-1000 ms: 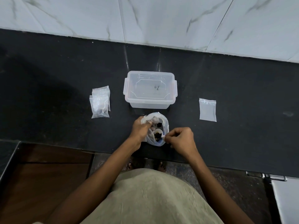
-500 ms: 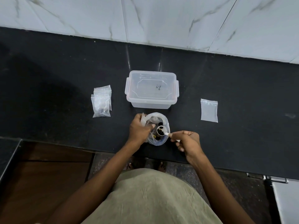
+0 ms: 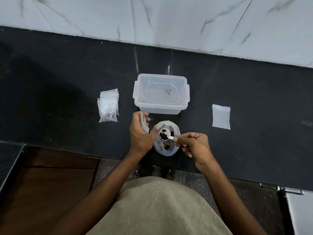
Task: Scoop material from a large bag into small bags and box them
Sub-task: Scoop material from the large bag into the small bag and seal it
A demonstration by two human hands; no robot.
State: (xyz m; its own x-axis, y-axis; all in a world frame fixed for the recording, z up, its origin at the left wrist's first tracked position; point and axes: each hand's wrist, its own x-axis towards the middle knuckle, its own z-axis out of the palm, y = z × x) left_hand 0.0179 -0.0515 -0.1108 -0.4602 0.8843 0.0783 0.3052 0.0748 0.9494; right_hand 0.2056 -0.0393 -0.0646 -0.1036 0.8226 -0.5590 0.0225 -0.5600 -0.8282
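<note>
I stand at a black stone counter [image 3: 67, 68] backed by a white marble-veined tile wall [image 3: 169, 19], brown wooden cabinet [image 3: 42, 184] at lower left.

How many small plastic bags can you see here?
4, perhaps more: two overlapping bags left of the box, one flat bag on the right, one bag in the left hand.

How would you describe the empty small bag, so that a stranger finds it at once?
Start at the lidded clear box in the middle of the black counter. Look to its right: a flat small bag lies alone. Unlike the small bags stacked left of the box, it holds nothing.
</note>
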